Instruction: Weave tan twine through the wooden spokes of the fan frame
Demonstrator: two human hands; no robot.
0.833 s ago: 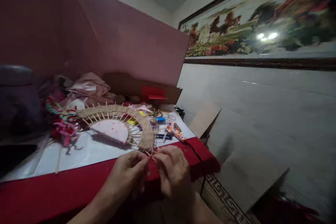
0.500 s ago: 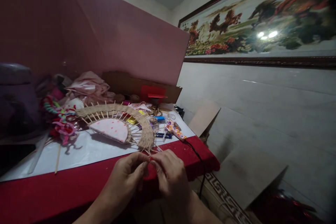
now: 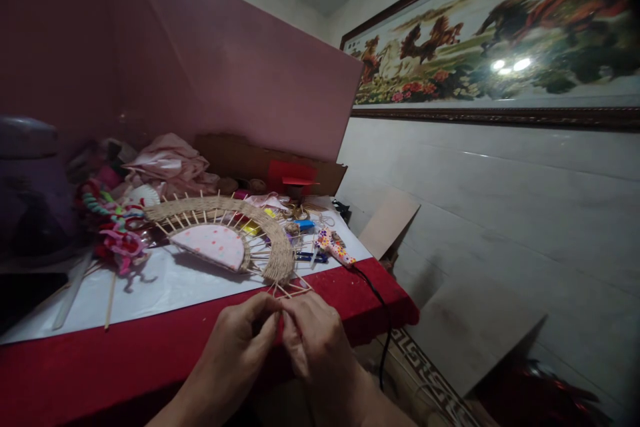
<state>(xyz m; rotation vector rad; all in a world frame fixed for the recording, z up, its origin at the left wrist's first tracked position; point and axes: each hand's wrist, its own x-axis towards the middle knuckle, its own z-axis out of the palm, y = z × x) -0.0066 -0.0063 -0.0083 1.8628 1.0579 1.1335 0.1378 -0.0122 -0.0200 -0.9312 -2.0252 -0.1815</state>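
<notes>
tan woven-cord arch frame with pale sticks (image 3: 281,250): on red-clothed table (image 3: 100,363) | bare left hand (image 3: 243,333), bare right hand (image 3: 320,333): beside frame's near end, both grips pinched closed, contents hidden | flat black object (image 3: 30,293), left of frame: cut off, unidentifiable

1 head view, forward, down (near table (image 3: 125,360))

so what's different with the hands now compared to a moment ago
The right hand has moved left, closing the gap, so its fingertips now meet those of the left hand. Whether anything was gripped or let go is too small to tell. The woven arch and corded tool stayed put.
</notes>
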